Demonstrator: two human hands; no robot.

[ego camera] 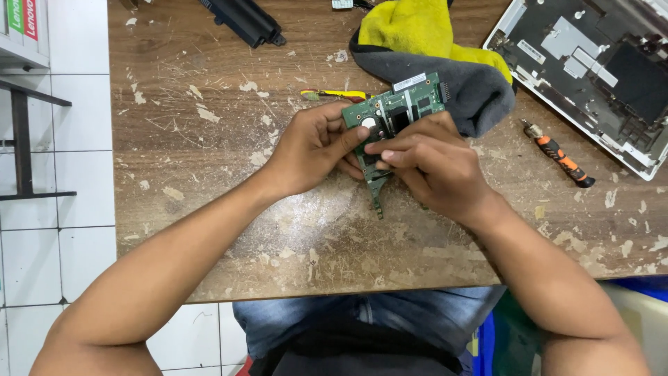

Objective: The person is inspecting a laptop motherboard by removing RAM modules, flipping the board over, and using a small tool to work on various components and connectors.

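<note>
A green circuit board (410,101) is held above the worn wooden table (209,174) near its middle. My left hand (309,150) grips the board's left side, thumb pressed near a round silver cell on it. My right hand (435,167) holds the board from the right, its fingers laid across the lower part. A narrow tail of the board sticks out below both hands. Much of the board's lower half is hidden by my fingers.
A yellow and grey cloth (445,63) lies just behind the board. An open laptop base (591,63) sits at the far right, an orange-handled screwdriver (560,160) beside it. A yellow tool (334,95) and a black battery pack (243,21) lie further back.
</note>
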